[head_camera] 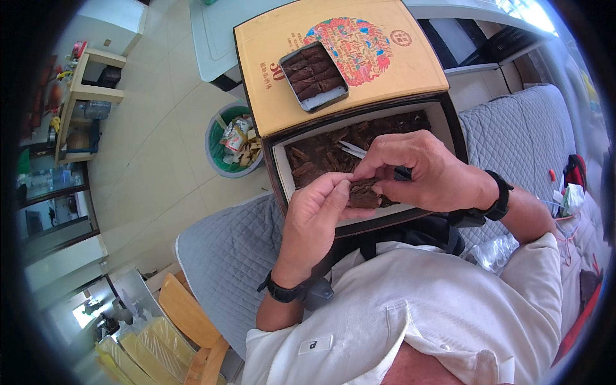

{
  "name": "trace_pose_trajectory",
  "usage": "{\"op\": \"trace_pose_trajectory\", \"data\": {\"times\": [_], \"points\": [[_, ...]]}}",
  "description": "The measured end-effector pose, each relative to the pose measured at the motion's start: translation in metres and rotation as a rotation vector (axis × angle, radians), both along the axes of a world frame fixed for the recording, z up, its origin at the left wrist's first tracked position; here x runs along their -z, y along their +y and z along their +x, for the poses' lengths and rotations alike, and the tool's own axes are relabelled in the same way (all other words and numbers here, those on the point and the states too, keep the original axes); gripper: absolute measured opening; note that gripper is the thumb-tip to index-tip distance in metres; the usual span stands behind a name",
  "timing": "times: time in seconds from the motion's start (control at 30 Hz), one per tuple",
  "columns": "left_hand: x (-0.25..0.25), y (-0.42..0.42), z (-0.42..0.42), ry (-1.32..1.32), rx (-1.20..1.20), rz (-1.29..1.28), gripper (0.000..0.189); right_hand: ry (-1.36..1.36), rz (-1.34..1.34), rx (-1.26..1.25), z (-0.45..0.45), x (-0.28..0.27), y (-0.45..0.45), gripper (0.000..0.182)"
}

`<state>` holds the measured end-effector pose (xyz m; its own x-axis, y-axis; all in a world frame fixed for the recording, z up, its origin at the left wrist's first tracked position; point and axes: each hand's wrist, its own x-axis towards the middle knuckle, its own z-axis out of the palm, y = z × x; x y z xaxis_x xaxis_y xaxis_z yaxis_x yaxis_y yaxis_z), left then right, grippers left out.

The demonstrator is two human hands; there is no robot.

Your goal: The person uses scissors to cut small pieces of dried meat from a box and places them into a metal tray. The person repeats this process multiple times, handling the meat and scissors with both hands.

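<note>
My left hand [315,207] holds a dark brown, flaky chunk [364,196], perhaps pressed tea, between thumb and fingers. Thumb and fingers of my right hand [423,173] grip the chunk's other side. A slim silver tool with two tips [352,149] sticks out from under my right hand, which partly hides it; whether it is scissors or tweezers I cannot tell. Both hands are over an open box [283,175] with dark crumbs and broken flakes [315,161] inside. On its folded-back yellow lid [414,57] rests a metal tin [329,102] with several dark brown pieces [313,72] in rows.
A lined waste bin [211,149] with wrappers stands on the tiled floor left of the box. Grey quilted sofa covers [515,120] lie on both sides. A pale table [216,43] is behind the lid, and a clear plastic item [493,252] lies by my right elbow.
</note>
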<state>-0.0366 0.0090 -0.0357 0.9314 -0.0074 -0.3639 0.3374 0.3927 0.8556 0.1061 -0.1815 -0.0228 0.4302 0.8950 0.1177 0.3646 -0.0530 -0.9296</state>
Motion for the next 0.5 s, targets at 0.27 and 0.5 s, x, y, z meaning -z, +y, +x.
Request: {"op": "trace_pose_trajectory", "data": {"times": [0.27,0.5], "points": [[-0.0055,0.0000,-0.0005,-0.002,0.035,-0.005,0.033,0.018,-0.078,0.047,-0.0028,-0.0060,0.0005,0.021],[-0.0004,-0.0024,-0.0003,0.018,0.038,0.097,0.024,0.154,-0.106,0.074,-0.0025,-0.0047,0.0018,0.016]]}}
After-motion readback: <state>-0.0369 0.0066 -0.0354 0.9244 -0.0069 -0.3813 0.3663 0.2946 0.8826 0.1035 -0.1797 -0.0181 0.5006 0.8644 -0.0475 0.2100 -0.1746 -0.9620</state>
